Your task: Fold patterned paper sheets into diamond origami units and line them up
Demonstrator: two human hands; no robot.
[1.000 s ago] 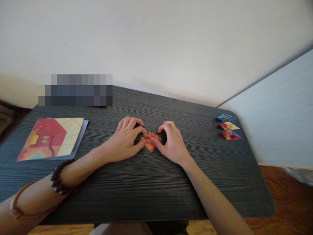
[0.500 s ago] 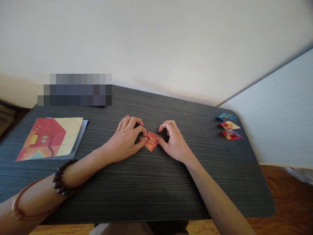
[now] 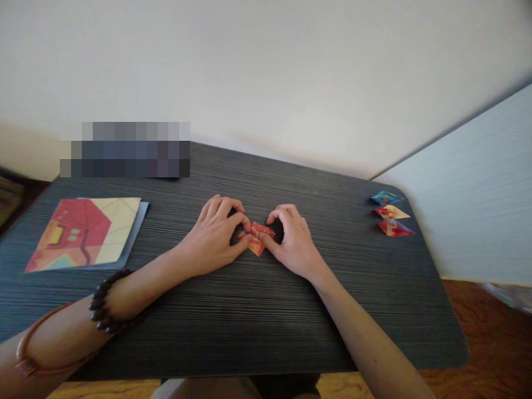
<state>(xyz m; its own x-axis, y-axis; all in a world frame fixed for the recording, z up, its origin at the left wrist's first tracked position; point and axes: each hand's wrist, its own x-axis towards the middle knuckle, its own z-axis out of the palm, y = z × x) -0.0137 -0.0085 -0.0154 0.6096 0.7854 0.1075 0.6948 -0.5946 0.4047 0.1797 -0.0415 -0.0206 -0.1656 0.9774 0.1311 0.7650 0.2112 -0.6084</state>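
A small folded piece of orange-red origami paper (image 3: 257, 249) lies on the dark table between my two hands. My left hand (image 3: 218, 233) is closed, its thumb and index finger pinching the paper's left corner. Across the paper's right half lies the thumb of my right hand (image 3: 293, 238), its tip pressed near the middle. The right index finger is curled beside the upper right edge, and the other right fingers bend in behind it. Part of the paper's surface is hidden under the thumbs.
Printed square sheets (image 3: 89, 233) lie stacked at the left. Three folded paper pieces, blue (image 3: 386, 198), cream-and-red (image 3: 393, 211) and red (image 3: 394, 228), sit in a row near the right edge of the table (image 3: 249, 327). A pixelated dark area covers the back left. A wall stands behind, a pale panel (image 3: 477, 194) at right.
My right thumb has slid left from the paper's right corner onto its middle. The paper's right corner now shows beyond the thumb. My left hand has hardly moved.
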